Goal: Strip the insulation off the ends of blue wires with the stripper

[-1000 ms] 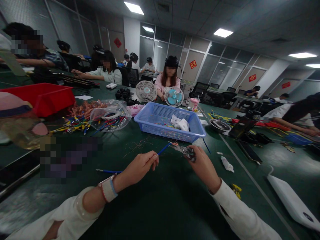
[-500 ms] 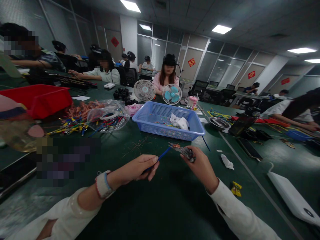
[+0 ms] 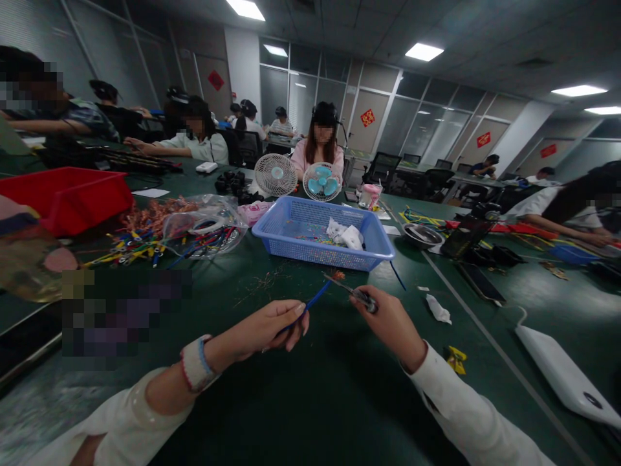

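My left hand (image 3: 281,323) is closed around a blue wire (image 3: 317,294), which points up and to the right. Bare copper strands (image 3: 338,275) fan out at the wire's far end. My right hand (image 3: 388,320) grips metal wire strippers (image 3: 358,295), the slim jaws reaching left to the wire's tip beside the copper. Whether the jaws touch the strands is hard to make out. Just beyond both hands stands a blue plastic basket (image 3: 320,254) with tiny coloured bits and crumpled white tissue (image 3: 352,237) inside.
Fine copper scraps (image 3: 264,279) lie left of the basket. Further left are bundled wires with terminals (image 3: 145,246), a clear bag (image 3: 208,223) and a red bin (image 3: 68,197). Two fans (image 3: 275,175) stand behind. At right are a white power bank (image 3: 563,369) and a yellow wrapper (image 3: 456,359).
The wire strippers have turned in my right hand and look narrower, with the copper end now more exposed beside the jaws. My left hand keeps its hold; the view has shifted slightly.
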A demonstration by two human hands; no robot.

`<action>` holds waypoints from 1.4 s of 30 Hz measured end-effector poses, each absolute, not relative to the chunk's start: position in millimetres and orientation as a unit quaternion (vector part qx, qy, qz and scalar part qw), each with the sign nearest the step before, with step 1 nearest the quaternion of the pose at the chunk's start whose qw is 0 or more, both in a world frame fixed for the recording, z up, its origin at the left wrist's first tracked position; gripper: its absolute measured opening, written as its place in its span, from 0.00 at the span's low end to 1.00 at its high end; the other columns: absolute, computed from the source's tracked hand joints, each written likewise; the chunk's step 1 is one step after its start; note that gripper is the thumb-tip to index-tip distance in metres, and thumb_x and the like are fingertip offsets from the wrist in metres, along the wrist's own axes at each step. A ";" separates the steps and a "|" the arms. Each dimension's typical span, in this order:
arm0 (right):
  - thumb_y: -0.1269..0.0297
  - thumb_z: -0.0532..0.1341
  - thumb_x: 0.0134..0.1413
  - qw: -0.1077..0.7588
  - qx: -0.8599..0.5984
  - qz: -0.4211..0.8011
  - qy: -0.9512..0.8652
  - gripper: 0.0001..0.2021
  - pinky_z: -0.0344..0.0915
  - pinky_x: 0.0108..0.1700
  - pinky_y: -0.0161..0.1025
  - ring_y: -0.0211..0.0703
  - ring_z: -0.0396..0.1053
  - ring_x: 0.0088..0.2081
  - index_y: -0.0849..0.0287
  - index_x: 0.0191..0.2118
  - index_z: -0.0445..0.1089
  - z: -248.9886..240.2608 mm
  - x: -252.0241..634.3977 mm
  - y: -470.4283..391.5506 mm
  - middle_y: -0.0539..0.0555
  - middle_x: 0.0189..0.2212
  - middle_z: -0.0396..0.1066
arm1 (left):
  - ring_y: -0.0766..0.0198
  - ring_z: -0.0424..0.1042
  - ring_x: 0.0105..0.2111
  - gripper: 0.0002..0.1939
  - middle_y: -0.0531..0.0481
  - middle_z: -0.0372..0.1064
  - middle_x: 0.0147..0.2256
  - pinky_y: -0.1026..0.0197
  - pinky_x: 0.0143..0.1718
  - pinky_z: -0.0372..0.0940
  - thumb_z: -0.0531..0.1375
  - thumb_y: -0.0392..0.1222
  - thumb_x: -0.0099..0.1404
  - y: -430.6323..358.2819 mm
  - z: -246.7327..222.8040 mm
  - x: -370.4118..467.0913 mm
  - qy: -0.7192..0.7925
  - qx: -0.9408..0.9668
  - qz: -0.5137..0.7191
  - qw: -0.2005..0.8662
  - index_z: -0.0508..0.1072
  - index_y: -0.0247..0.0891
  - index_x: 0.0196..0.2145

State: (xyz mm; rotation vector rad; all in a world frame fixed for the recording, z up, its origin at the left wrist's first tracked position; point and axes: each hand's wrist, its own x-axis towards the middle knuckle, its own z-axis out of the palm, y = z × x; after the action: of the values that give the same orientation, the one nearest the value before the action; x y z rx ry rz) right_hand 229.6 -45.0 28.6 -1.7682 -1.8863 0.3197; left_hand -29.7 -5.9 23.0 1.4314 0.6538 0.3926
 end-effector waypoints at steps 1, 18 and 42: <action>0.55 0.56 0.59 0.254 -0.659 0.119 -0.697 0.11 0.63 0.37 0.39 0.45 0.72 0.37 0.54 0.41 0.70 29.3 229.9 -44.9 0.52 0.36 0.74 | 0.75 0.48 0.13 0.20 0.58 0.63 0.19 0.73 0.12 0.42 0.48 0.56 0.70 -5.3 22.8 -30.0 0.290 0.642 0.176 0.687 0.67 0.36 0.36; 0.54 0.54 0.60 0.198 -0.684 0.122 -0.691 0.13 0.60 0.40 0.38 0.46 0.71 0.39 0.56 0.41 0.69 30.7 227.0 -44.6 0.55 0.37 0.73 | 0.77 0.51 0.11 0.17 0.57 0.67 0.21 0.73 0.10 0.44 0.51 0.53 0.69 -5.1 19.8 -26.9 0.323 0.641 0.192 0.669 0.68 0.36 0.36; 0.56 0.52 0.63 0.117 -0.692 0.149 -0.696 0.14 0.55 0.33 0.36 0.44 0.71 0.35 0.57 0.39 0.70 50.2 220.7 -50.9 0.56 0.32 0.74 | 0.76 0.49 0.11 0.20 0.59 0.61 0.17 0.73 0.10 0.43 0.50 0.56 0.67 -3.7 21.1 -26.9 0.356 0.657 0.183 0.638 0.69 0.36 0.34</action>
State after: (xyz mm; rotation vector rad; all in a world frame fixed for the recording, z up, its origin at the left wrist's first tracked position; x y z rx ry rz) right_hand 220.7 -50.9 50.2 -2.0273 -2.0380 0.4359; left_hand -26.9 -3.7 21.1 1.5006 0.8129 0.4172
